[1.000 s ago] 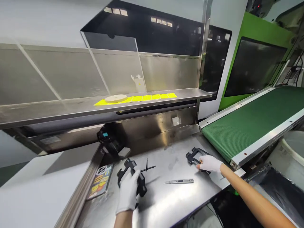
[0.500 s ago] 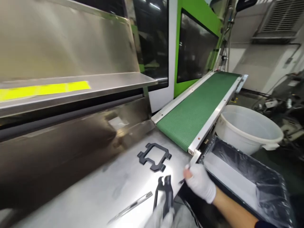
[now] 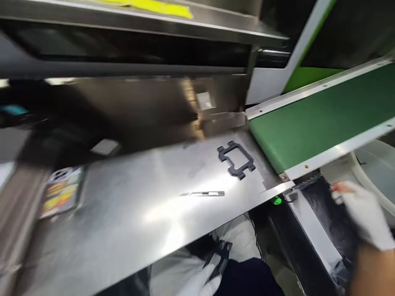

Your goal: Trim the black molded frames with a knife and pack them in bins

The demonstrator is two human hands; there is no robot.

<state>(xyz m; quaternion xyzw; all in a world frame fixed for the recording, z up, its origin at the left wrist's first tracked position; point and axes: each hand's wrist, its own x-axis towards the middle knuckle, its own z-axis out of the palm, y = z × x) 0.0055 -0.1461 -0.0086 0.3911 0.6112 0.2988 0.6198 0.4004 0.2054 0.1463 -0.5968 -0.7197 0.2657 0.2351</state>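
Observation:
Low in front of the table edge, my gloved left hand point(image 3: 206, 280) grips a black plastic frame point(image 3: 222, 255) above my lap; only part of the frame shows. My right hand point(image 3: 364, 209), also in a white glove, is off to the right above the bin lined with black plastic point(image 3: 333, 222). Motion smears its fingers, and whether they hold anything is unclear. Another black plastic frame point(image 3: 249, 158) lies flat on the metal table point(image 3: 123, 213). A slim silver knife-like tool point(image 3: 203, 193) rests on the table nearer to me.
A green conveyor belt point(image 3: 321, 115) meets the table's right end. Behind the lined bin stands a white tub point(image 3: 376, 164). A phone in a colourful case point(image 3: 63, 191) lies at the left. Overhead, a metal shelf point(image 3: 216, 31) carries yellow labels point(image 3: 160, 7).
The view has swung left and down. My right hand has moved from the table corner out over the lined bin. My left hand is now below the table edge, still with the black plastic frame.

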